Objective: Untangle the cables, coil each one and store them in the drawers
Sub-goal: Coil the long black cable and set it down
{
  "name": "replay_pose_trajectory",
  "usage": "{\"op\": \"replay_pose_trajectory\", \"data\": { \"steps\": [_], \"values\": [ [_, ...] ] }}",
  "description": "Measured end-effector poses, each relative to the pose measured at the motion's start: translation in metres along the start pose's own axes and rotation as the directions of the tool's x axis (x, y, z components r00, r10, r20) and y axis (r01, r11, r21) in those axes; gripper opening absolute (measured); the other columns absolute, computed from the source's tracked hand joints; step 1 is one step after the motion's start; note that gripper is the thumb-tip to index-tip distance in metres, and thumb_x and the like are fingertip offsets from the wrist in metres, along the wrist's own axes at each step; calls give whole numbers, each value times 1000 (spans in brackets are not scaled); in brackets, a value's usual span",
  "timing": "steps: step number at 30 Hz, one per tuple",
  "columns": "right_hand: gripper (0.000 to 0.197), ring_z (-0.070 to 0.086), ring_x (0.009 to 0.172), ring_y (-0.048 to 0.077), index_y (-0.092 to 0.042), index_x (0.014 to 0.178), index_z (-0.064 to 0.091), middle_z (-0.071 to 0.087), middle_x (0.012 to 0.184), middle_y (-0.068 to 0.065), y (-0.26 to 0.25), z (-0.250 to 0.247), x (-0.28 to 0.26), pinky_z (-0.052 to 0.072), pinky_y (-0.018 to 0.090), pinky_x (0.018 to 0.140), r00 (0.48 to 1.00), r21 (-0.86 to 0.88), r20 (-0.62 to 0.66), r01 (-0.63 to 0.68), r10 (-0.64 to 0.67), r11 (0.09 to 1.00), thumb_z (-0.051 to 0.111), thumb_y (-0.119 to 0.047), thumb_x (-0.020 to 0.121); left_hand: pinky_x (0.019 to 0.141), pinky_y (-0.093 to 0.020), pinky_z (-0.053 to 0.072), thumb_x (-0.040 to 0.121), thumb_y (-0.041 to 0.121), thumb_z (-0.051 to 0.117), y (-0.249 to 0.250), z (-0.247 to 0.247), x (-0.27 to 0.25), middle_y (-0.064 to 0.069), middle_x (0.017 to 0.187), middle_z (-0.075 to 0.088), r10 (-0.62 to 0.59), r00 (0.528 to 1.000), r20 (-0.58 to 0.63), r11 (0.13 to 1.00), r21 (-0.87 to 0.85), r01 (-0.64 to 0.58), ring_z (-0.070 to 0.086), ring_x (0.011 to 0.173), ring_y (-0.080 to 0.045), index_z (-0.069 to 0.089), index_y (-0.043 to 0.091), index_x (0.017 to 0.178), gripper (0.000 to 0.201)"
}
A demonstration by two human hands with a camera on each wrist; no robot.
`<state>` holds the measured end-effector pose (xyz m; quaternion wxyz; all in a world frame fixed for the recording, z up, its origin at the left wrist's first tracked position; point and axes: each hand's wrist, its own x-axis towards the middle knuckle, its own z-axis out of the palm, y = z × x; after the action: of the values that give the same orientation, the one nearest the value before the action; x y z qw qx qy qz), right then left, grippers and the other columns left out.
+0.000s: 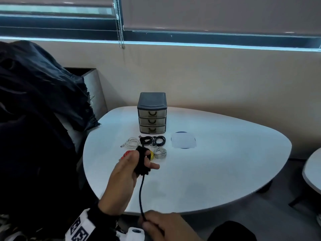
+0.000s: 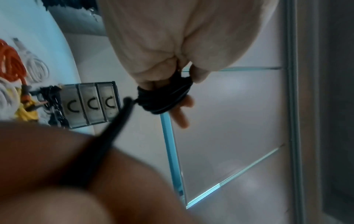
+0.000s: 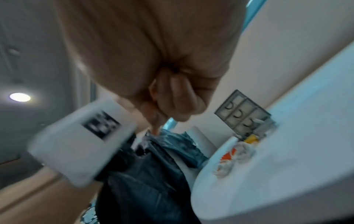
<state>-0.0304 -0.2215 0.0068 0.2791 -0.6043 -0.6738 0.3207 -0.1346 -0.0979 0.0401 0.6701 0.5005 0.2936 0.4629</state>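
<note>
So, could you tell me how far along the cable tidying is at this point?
Done: several coiled cables lie on the table before the drawer unit. In hand: the left hand holds a black cable wound round its fingers, while the right hand pinches the loose length. Left: finishing this coil and storing everything; all three drawers look shut.

A drawer unit (image 1: pixel 152 113) is set at the back of the worktop (image 1: pixel 225 164). Coiled cables (image 1: pixel 152 140) are laid just before it, with a pad (image 1: pixel 183 140) to their right, apart from them.
</note>
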Motion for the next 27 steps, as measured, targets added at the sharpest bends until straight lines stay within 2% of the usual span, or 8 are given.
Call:
{"op": "replay_pose_trajectory", "data": {
  "steps": [3,5,7,9,14,20,24,27],
  "values": [
    [25,57,105,19,-25,102,53,61,106,0,-19,-19,-6,42,30,88,997,-229,22,83,-80,970,37,-45,101,95,-43,43,101,32,47,-12,-3,-2,-7,82,73,-30,997,74,949,317,6,71,89,-27,62,2,93,35],
    [23,56,89,15,-25,91,54,56,92,-6,-27,-41,-8,45,31,78,979,-283,-127,120,-161,952,41,-42,100,83,-37,43,96,43,44,-14,-2,-9,-3,73,70,-70,980,187,887,460,-25,65,78,-22,64,8,87,41],
    [24,56,89,6,-25,83,59,56,98,-14,-22,-56,-9,47,26,74,904,-353,-292,200,-311,914,45,-37,98,71,-35,41,98,52,37,-10,4,-21,-3,63,64,-145,936,320,884,466,-22,56,65,-18,63,10,75,54],
    [26,59,101,2,-24,86,61,58,112,-18,-14,-64,-2,48,22,80,880,-256,-376,203,-291,945,43,-38,99,67,-36,44,104,54,22,0,13,-31,-9,52,57,-234,884,405,886,464,22,54,57,-22,62,13,59,73],
    [31,61,59,18,-23,79,58,63,67,0,-11,-58,7,52,42,57,871,202,-485,199,-79,959,47,-47,96,63,-33,52,102,57,24,11,27,-38,-10,36,42,-243,915,321,923,367,116,50,45,-25,56,14,42,80],
    [20,60,65,6,-25,85,64,64,72,-7,-15,-37,12,50,20,58,743,377,-664,238,82,895,52,-38,95,46,-24,29,90,51,44,2,45,-38,-4,35,29,-192,980,44,970,158,183,34,34,-18,36,9,45,62],
    [25,58,47,11,-35,95,57,63,64,-4,-12,-38,17,45,20,43,700,319,-711,240,64,917,38,-52,95,41,-21,34,97,47,38,-9,58,-43,-11,39,37,-194,981,4,969,160,191,39,34,-20,43,6,46,65],
    [22,48,34,4,-29,96,51,55,49,1,-3,-44,20,37,14,39,695,220,-719,223,3,950,33,-42,101,55,-23,47,96,49,31,-17,57,-47,-15,51,58,-94,993,68,956,285,71,58,48,-21,56,11,48,66]
  ]
}}
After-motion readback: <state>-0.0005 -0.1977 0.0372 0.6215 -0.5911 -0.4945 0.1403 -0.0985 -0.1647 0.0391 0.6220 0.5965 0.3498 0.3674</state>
